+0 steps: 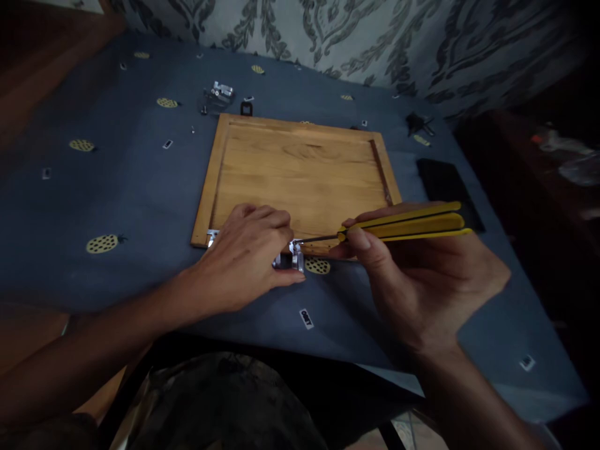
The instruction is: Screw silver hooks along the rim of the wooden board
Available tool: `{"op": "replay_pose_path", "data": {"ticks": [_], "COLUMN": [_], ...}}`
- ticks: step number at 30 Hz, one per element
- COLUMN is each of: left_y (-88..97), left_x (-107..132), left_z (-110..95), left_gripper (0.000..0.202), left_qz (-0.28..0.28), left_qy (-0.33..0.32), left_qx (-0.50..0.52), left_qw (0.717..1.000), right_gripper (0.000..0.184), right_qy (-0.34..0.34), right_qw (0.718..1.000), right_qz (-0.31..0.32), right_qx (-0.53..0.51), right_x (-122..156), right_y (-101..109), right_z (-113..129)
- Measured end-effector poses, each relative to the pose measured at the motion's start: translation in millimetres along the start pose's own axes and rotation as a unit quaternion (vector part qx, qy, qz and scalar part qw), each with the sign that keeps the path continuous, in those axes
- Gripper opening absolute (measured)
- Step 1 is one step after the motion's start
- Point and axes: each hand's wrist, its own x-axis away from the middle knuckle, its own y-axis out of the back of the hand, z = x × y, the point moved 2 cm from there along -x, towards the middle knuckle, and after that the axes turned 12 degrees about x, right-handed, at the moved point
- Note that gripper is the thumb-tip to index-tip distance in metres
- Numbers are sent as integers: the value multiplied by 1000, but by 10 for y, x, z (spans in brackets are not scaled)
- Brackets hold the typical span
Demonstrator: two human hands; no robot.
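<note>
A framed wooden cabinet door (300, 169) lies flat on the blue patterned cloth. My left hand (248, 250) rests over its near edge, fingers curled round a metal hinge (297, 259) with the thumb below it. In my right hand (412, 281) is a yellow-handled screwdriver (403, 226), held nearly level between thumb and fingers. Its thin shaft points left, and the tip meets the hinge. Whether the tip sits in a screw is too small to tell. Another metal hinge piece (212, 236) shows at the door's near left corner, partly behind my left hand.
Beyond the door's far left corner lie more metal hinges (222, 92) and a small black square piece (246, 109). A loose screw (192, 130) is left of the door. To the right are a flat black object (443, 181) and a small dark item (419, 124). Patterned wallpaper (328, 37) rises behind.
</note>
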Motion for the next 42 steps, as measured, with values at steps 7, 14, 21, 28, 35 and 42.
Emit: {"op": "replay_pose_path", "data": {"ticks": [7,14,21,28,35,42], "left_y": [10,13,14,15,16,7], "left_x": [-22,-17,-13,-16,-6,9], "left_z": [-31,-15,-17,-25,-12,3], "left_gripper": [27,27,28,25,27,25], "left_qz": [18,11,13,9,1,-5], "left_qy": [14,-1,3,3,-7,-8], "left_qx": [-6,-5,-7,-3,1,5], "left_qw": [1000,1000,1000,1000,1000,1000], "right_gripper": [23,21,22,13,18,6], "right_qy": [95,66,74,-14,-29,19], "right_qw": [994,995,997,995,980,984], "right_qz": [13,7,12,66,84,99], "right_qx": [60,68,27,-78,-176,-147], "right_x": [-110,-60,-120,-131,-130,-174], "right_y": [25,-8,-23,59,96,70], "right_z": [106,92,145,161,107,108]}}
